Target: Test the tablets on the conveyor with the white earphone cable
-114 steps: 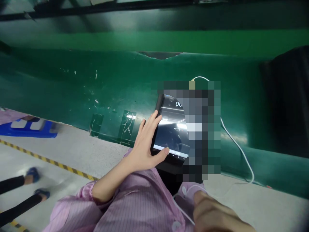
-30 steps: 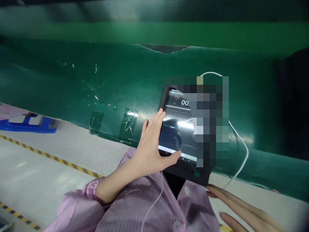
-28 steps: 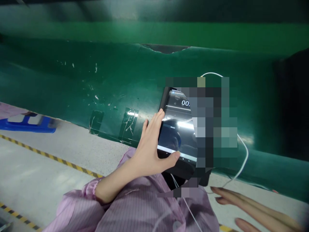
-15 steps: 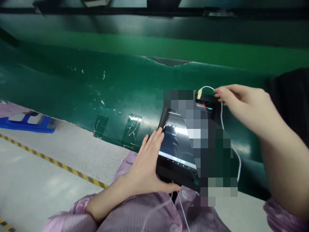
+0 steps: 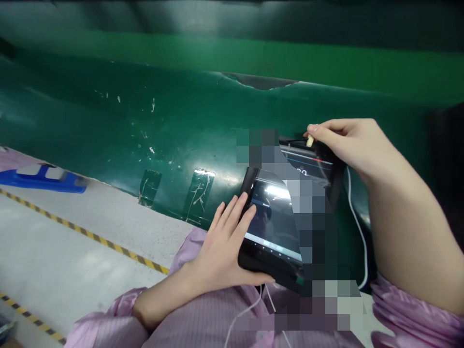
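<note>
A black tablet (image 5: 270,215) with a lit, glossy screen lies tilted on the green work surface at the front edge, by my body. Blurred blocks hide its middle and right part. My left hand (image 5: 226,244) grips its lower left corner, fingers over the left side and thumb along the bottom edge. At the tablet's far edge, my right hand (image 5: 342,137) pinches a small yellowish cable end (image 5: 310,140). Whether that end sits in a port cannot be made out. A white cable (image 5: 357,222) hangs below my right hand, along the tablet's right side.
The green work surface (image 5: 108,130) has a torn patch (image 5: 264,81) and taped spots (image 5: 199,193) near its front edge. More thin white cable (image 5: 243,310) hangs over my lap. A blue plastic object (image 5: 43,179) stands at left, beyond yellow-black floor tape (image 5: 90,236).
My right hand has moved from the white cable to its yellowish end at the tablet's far edge. My left hand stays on the tablet, its fingers shifted slightly. The view has tilted down a little.
</note>
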`<state>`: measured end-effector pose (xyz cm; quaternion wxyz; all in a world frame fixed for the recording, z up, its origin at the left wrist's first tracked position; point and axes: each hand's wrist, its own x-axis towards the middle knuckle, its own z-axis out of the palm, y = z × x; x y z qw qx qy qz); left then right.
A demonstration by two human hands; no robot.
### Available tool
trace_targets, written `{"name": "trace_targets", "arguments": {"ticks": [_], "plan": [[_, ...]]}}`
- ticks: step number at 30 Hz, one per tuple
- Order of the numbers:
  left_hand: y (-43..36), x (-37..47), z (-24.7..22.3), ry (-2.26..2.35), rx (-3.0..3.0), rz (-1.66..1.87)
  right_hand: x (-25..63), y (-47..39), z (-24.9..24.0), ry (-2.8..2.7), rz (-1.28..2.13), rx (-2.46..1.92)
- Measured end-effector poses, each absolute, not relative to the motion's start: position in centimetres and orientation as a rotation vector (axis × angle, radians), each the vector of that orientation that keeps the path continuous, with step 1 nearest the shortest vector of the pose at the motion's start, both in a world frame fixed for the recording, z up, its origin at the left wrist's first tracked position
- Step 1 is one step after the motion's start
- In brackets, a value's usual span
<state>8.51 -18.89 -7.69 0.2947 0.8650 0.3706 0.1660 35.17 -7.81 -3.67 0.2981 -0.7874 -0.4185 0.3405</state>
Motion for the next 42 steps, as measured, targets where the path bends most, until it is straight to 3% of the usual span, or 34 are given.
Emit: {"name": "trace_targets", "arguments": {"ticks": [42], "plan": [[-19.42,9.3,-7.75,1.138,2.243,0.483,35.03,-7.87,-3.27,-0.962,0.99,-2.004]]}}
